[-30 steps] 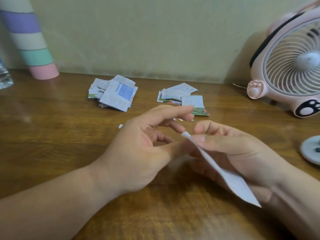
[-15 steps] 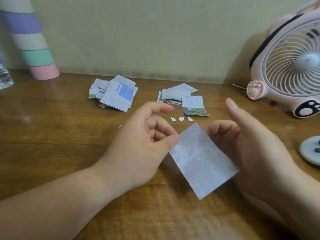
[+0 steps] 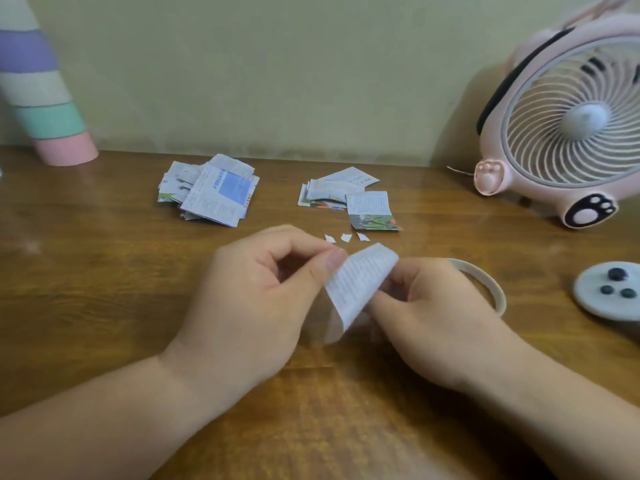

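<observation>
A small printed paper slip (image 3: 360,280) is held up between both hands above the wooden table (image 3: 104,278). My left hand (image 3: 256,306) pinches its upper left edge between thumb and forefinger. My right hand (image 3: 433,317) grips its right side with curled fingers, and the slip bends over them. Part of the slip's lower end is blurred.
Two piles of cut printed paper lie farther back: a left pile (image 3: 211,192) and a right pile (image 3: 349,202). Three tiny paper scraps (image 3: 346,238) sit in front. A tape roll (image 3: 485,285) lies behind my right hand. A pink fan (image 3: 568,133), a grey disc (image 3: 609,289) and a striped cone (image 3: 41,98) stand at the edges.
My right hand, lifted off the slip half a second ago, has come back and taken hold of its right side. The slip now curls upward between both hands.
</observation>
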`<move>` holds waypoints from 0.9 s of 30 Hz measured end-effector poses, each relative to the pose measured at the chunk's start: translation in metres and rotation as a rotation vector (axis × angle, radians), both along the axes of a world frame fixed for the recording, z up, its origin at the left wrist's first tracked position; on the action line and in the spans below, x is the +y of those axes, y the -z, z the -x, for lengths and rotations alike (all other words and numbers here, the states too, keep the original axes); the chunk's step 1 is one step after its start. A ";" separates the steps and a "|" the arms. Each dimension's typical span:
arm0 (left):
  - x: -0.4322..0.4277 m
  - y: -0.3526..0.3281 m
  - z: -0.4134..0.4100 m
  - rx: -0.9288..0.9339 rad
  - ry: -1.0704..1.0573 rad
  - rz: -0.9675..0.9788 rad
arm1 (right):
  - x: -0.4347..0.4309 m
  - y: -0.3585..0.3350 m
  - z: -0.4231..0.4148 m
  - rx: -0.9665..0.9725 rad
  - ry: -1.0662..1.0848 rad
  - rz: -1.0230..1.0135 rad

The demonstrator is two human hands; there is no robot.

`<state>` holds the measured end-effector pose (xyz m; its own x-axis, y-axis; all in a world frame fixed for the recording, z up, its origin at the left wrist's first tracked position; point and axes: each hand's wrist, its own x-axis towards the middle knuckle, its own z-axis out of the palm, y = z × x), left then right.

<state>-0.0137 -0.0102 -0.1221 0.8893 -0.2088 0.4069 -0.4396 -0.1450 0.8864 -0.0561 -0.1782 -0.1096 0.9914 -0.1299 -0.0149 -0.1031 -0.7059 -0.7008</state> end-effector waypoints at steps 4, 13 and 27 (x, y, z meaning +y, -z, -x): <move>0.001 0.002 -0.010 0.194 0.056 0.133 | -0.007 -0.001 -0.007 -0.068 0.156 -0.476; 0.003 0.009 -0.016 0.312 0.141 0.132 | -0.018 0.000 -0.004 0.062 -0.058 -0.379; -0.015 -0.004 0.013 0.516 0.520 0.326 | 0.001 0.002 -0.005 0.054 -0.008 0.153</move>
<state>-0.0265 -0.0247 -0.1177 0.8031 -0.5900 0.0829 0.0972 0.2671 0.9588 -0.0507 -0.1770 -0.1112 0.9907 -0.1268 -0.0485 -0.1314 -0.8047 -0.5789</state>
